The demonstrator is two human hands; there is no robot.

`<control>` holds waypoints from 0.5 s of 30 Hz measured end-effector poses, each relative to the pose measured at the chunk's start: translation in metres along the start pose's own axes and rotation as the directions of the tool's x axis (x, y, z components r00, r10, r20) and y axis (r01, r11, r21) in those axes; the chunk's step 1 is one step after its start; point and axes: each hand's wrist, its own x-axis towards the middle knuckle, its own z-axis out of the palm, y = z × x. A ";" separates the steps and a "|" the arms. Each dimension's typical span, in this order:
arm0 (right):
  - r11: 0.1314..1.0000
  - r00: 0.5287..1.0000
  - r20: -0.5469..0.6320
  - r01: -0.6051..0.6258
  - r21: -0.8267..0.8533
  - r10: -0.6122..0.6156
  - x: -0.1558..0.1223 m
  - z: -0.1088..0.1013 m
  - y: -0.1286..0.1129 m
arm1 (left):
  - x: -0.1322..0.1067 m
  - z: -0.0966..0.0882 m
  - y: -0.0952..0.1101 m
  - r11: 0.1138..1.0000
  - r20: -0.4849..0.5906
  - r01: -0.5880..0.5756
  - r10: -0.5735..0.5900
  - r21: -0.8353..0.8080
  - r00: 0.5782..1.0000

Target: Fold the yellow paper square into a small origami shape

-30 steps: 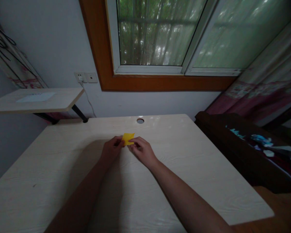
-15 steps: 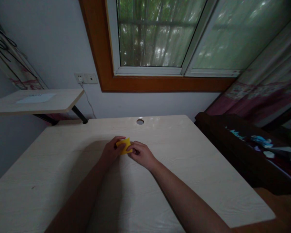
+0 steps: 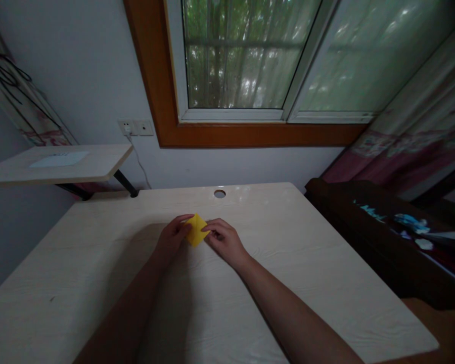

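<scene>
Between my two hands is a small piece of yellow paper (image 3: 197, 230), seen as a diamond with one corner pointing away from me. My left hand (image 3: 172, 236) pinches its left corner, thumb on top and fingers behind. At the right corner, my right hand (image 3: 226, 240) grips the paper between thumb and fingertips, the other fingers curled. Both hands are low over the pale wooden desk (image 3: 265, 222); whether the paper touches the desktop, I cannot tell.
A raised shelf (image 3: 94, 162) on black legs stands at the desk's back left, with a paper sheet (image 3: 59, 159) on it. A round cable hole (image 3: 220, 194) is near the back edge. Dark furniture (image 3: 356, 222) holding assorted items stands to the right, below the curtain.
The yellow paper has turned from a creased, partly covered shape to a flatter diamond facing me. My fingers have shifted out to its side corners. The view has tilted slightly.
</scene>
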 end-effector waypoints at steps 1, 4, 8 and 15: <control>1.000 1.000 0.008 0.003 0.010 -0.003 0.000 0.000 0.000 | 0.000 0.000 0.000 1.000 -0.002 -0.014 0.014 0.014 1.000; 1.000 1.000 0.008 -0.006 0.024 0.006 0.001 -0.001 -0.002 | -0.001 -0.001 0.000 0.997 0.008 -0.054 0.054 0.053 0.999; 0.998 0.997 -0.048 -0.052 0.034 0.054 0.002 -0.003 -0.004 | -0.006 -0.002 0.008 0.994 0.026 -0.070 0.068 0.080 0.997; 0.987 0.986 -0.123 -0.101 0.126 0.116 0.004 -0.006 0.000 | -0.007 0.000 0.005 0.998 0.117 -0.065 0.065 -0.006 0.991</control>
